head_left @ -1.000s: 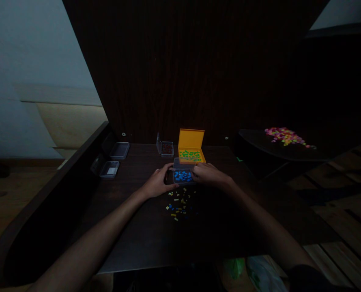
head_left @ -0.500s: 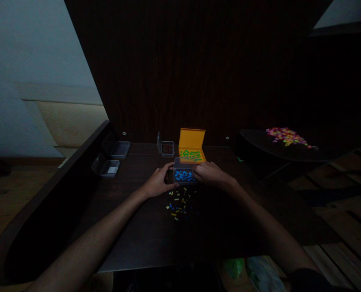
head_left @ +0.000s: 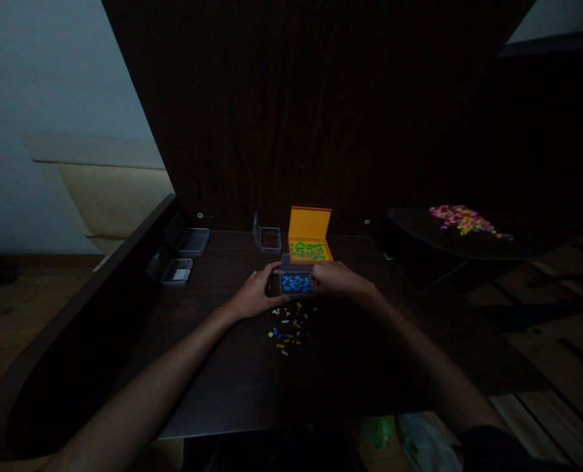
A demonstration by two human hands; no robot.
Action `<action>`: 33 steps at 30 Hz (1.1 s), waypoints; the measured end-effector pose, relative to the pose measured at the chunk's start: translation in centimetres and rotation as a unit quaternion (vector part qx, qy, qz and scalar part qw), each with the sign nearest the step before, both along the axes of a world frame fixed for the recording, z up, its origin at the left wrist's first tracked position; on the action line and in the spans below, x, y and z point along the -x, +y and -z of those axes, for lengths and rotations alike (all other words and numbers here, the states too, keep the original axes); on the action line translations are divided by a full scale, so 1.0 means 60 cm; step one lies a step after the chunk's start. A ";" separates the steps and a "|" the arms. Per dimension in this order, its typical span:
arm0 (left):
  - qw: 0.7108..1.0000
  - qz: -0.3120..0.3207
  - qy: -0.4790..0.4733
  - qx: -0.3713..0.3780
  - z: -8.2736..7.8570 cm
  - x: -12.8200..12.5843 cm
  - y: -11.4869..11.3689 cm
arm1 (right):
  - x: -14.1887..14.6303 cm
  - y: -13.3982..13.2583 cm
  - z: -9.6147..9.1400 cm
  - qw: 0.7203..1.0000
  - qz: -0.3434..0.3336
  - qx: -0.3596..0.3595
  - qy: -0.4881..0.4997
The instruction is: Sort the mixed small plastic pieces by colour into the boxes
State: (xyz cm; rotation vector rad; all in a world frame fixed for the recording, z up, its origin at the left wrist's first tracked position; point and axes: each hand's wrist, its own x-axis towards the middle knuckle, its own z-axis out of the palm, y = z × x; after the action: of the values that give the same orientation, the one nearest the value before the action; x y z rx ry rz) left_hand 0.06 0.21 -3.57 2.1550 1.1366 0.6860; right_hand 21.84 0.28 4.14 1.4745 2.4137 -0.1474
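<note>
Left hand (head_left: 253,295): room leftward (boxes (head_left: 176,275) beyond)

The scene is dim, the pale wall (head_left: 65,78) at left being its brightest broad area and the right side sinking into near-black. Light seems to favour the left: a faint sheen lies on the table (head_left: 207,400) near its front left edge, while its right half is deep in shadow. The orange box (head_left: 310,223) stays vivid. Loose bricks (head_left: 285,322) and the clear plastic box (head_left: 299,295) look soft, fine detail lost. Wide-angle distortion stretches the outer edges.
</note>
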 end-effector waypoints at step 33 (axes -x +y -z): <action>1.000 0.001 0.000 -0.001 -0.003 -0.001 -0.002 | -0.009 -0.002 -0.021 1.000 -0.018 -0.009 0.005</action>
State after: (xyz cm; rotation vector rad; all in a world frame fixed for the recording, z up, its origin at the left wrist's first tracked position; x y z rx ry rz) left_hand 0.12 0.11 -3.36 2.1563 1.1347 0.6864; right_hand 22.41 0.17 5.40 1.4391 2.4542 -0.1267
